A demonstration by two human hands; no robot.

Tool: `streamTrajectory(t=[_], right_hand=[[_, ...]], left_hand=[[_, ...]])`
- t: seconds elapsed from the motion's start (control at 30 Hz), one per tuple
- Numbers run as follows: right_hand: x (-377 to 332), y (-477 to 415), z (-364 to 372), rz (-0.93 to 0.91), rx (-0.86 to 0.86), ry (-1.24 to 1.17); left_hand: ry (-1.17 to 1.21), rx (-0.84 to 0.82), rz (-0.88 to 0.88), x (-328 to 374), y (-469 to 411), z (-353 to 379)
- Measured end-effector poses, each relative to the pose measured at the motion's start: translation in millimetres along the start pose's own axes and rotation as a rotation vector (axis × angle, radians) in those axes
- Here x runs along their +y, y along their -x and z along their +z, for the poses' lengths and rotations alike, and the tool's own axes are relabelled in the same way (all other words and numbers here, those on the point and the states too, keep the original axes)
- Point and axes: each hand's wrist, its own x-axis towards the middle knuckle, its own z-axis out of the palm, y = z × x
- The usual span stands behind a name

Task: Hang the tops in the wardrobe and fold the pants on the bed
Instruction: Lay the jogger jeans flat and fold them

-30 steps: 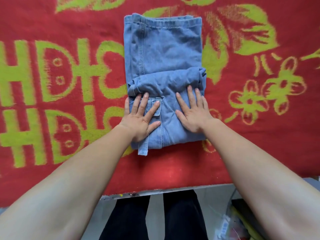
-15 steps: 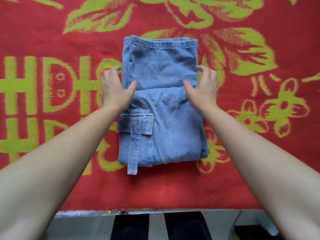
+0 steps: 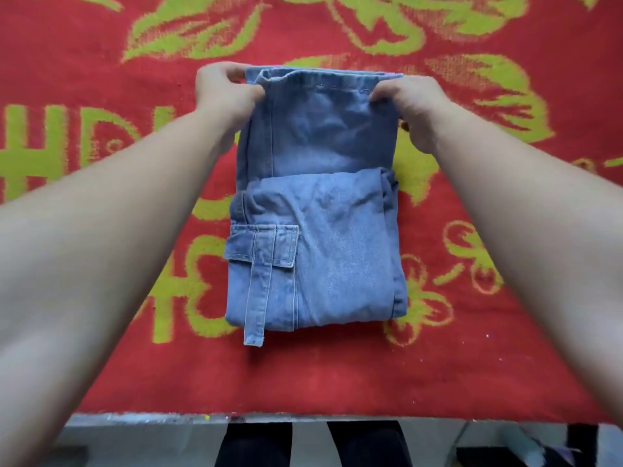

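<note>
Light blue denim pants (image 3: 323, 251) lie folded on the bed, a cargo pocket with a hanging strap on the near left part. The near half is folded over the middle; the far end with its stitched hem is lifted slightly. My left hand (image 3: 224, 92) pinches the far left corner of that hem. My right hand (image 3: 414, 107) grips the far right corner. Both arms reach across the pants' sides.
The bed is covered by a red blanket (image 3: 505, 298) with yellow-green leaf and flower patterns. Its near edge (image 3: 303, 417) runs across the bottom, with my dark-trousered legs and floor below. Some objects lie on the floor at bottom right.
My hands left the middle fold, moved along the pants' sides to the far end, and took hold of both hem corners, lifting them a little.
</note>
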Motion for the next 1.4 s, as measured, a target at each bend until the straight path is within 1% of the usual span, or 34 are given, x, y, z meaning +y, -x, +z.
streamTrajectory(t=[0.07, 0.1, 0.17, 0.2, 0.23, 0.27, 0.3, 0.33, 0.37, 0.4, 0.43, 0.47, 0.53, 0.57, 0.63, 0.67, 0.7, 0.77, 0.83, 0.9, 0.97, 1.03, 1.1, 1.17, 1.23, 1.33, 1.4], right_hand=[[1.3, 19.6, -6.1, -0.08, -0.018, 0.04], [3.7, 32.2, -8.6, -0.142, -0.011, 0.095], [18.2, 60.2, -16.5, -0.317, 0.074, 0.319], [31.0, 75.1, -21.6, -0.429, 0.132, 0.451], [47.9, 89.7, -26.8, -0.537, 0.153, 0.57], [66.8, 104.3, -31.6, -0.6, 0.11, 0.685], [86.0, 116.5, -35.0, -0.604, 0.003, 0.814], [103.0, 126.4, -36.4, -0.55, -0.145, 0.952], [116.5, 132.6, -37.6, -0.454, -0.283, 1.053], [124.7, 135.0, -38.5, -0.36, -0.362, 1.082], [125.6, 134.1, -39.0, -0.293, -0.367, 1.066], [120.9, 131.0, -38.2, -0.27, -0.308, 1.049], [103.9, 122.5, -32.4, -0.245, -0.096, 1.038], [92.8, 117.8, -29.1, -0.225, 0.022, 0.989], [67.0, 107.5, -21.0, -0.232, 0.173, 0.824], [52.9, 101.3, -16.4, -0.287, 0.187, 0.778], [39.0, 94.3, -11.0, -0.358, 0.153, 0.785], [15.9, 77.6, 2.6, -0.483, -0.036, 0.906], [2.7, 62.7, 16.8, -0.501, -0.267, 1.087], [0.6, 51.6, 25.2, -0.426, -0.428, 1.286], [5.7, 44.1, 24.7, -0.319, -0.522, 1.439], [14.3, 41.6, 21.7, -0.229, -0.573, 1.468], [22.1, 40.7, 21.7, -0.213, -0.595, 1.435], [26.6, 42.0, 24.2, -0.228, -0.586, 1.423], [28.2, 44.1, 28.0, -0.23, -0.559, 1.446], [32.9, 44.9, 32.1, -0.212, -0.492, 1.446], [37.0, 44.8, 33.3, -0.22, -0.458, 1.421]], left_hand=[[-0.047, 0.003, 0.073, 2.4, 20.4, -11.2], [-0.112, 0.024, 0.123, 1.3, 33.1, -16.4], [-0.221, 0.045, 0.225, -10.1, 60.9, -24.5], [-0.258, 0.025, 0.269, -21.2, 76.7, -27.2], [-0.317, 0.002, 0.315, -35.6, 93.5, -30.4], [-0.408, -0.032, 0.365, -52.8, 111.1, -32.9], [-0.529, -0.095, 0.416, -70.6, 127.8, -35.1], [-0.649, -0.183, 0.466, -89.0, 141.4, -36.7], [-0.747, -0.262, 0.511, -104.5, 152.0, -38.2], [-0.799, -0.306, 0.56, -116.0, 158.0, -38.9], [-0.812, -0.317, 0.606, -122.6, 160.0, -37.9], [-0.815, -0.316, 0.65, -123.8, 159.8, -36.2], [-0.84, -0.293, 0.715, -120.2, 159.8, -31.5], [-0.855, -0.29, 0.729, -118.1, 159.7, -29.9], [-0.877, -0.308, 0.73, -115.5, 158.8, -31.2], [-0.881, -0.32, 0.73, -113.2, 158.4, -33.2], [-0.88, -0.334, 0.732, -109.8, 157.2, -34.9], [-0.865, -0.344, 0.7, -102.0, 151.1, -35.9], [-0.856, -0.344, 0.559, -92.1, 138.9, -33.3], [-0.883, -0.39, 0.434, -79.5, 119.1, -29.5], [-0.868, -0.471, 0.391, -62.7, 94.8, -26.3], [-0.863, -0.504, 0.378, -44.5, 69.2, -22.3], [-0.904, -0.537, 0.358, -31.7, 46.6, -15.1], [-0.954, -0.645, 0.285, -27.3, 35.3, -2.0], [-1.079, -0.739, 0.242, -31.8, 35.2, 13.1], [-1.247, -0.682, 0.288, -48.2, 42.4, 29.2], [-1.249, -0.643, 0.301, -55.3, 44.9, 32.2]])
